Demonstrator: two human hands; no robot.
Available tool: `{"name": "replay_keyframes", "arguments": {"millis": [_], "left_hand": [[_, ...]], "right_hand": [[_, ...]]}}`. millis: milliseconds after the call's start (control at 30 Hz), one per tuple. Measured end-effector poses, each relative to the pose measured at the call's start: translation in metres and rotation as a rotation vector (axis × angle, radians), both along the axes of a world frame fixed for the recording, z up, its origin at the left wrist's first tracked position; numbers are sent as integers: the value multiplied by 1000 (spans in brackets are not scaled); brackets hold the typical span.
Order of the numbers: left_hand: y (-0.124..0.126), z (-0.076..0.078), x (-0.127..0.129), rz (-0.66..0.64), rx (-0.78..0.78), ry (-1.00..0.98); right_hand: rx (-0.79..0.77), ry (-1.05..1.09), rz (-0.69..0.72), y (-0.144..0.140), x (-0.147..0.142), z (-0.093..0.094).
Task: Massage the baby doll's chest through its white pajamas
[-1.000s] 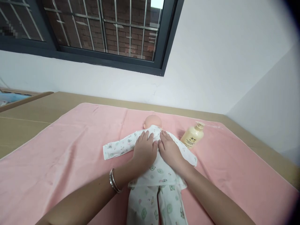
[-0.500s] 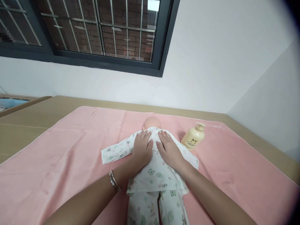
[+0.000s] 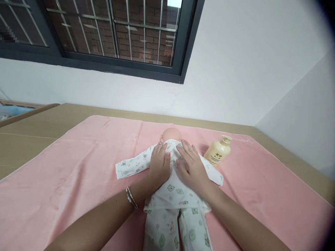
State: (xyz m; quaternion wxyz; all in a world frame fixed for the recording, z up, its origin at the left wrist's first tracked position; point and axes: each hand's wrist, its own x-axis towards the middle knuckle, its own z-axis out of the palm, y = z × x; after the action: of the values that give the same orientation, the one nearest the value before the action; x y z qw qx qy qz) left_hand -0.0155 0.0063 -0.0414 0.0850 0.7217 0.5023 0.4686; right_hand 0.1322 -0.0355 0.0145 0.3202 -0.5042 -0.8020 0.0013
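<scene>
Over the last half second, the right hand (image 3: 192, 167) had fanned its fingers more and shifted slightly toward 12 o'clock, fingertips near the neckline. The left hand (image 3: 158, 167) sat about where it was. My read: the work was still on the upper back, with the right palm possibly lighter; couldn't confirm its contact.

Doll (image 3: 174, 183) lay mid-cloth, head (image 3: 171, 133) at 12, trousers (image 3: 166, 230) at 6, sleeves out at 9 and 3. No face showed, so probably face down.

Pose: left palm flat on the shirt (image 3: 180, 195), fingers nearly together, pointing to 12–1. Right open, fingers loosely spread, toward 11. Neither pinched anything; a strip of shirt showed between them. Forearms came in from 7–8 and 4–5, bangles (image 3: 131, 198) on the left wrist.

Bottle (image 3: 217, 152) leaned at 2 o'clock, just beyond the 3 o'clock sleeve. Pink cloth (image 3: 99, 181) lay under everything, on the wooden surface (image 3: 78, 109).
</scene>
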Motion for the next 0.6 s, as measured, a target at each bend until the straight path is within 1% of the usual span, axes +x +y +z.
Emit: {"name": "replay_keyframes", "arguments": {"millis": [67,133,200,267,367,433,533,600], "left_hand": [[-1,-1,0,1,12,-27],[-2,-1,0,-2,15,-45],[-2,-1,0,-9,20,-60],[-2,-2,0,-20,32,-69],[-1,-3,0,-33,39,-83],[-1,-3,1,-38,36,-91],[-1,-2,1,-45,35,-114],[-1,-1,1,-53,32,-138]], "right_hand": [[-34,-44,7,0,-4,-5],[-119,-78,30,2,-5,-9],[-161,-73,52,3,-3,-9],[-122,-38,54,2,0,-5],[-18,15,40,-1,1,-1],[-17,3,40,-1,0,-4],[-136,-78,69,2,-3,-10],[-199,-108,81,3,-2,-9]]}}
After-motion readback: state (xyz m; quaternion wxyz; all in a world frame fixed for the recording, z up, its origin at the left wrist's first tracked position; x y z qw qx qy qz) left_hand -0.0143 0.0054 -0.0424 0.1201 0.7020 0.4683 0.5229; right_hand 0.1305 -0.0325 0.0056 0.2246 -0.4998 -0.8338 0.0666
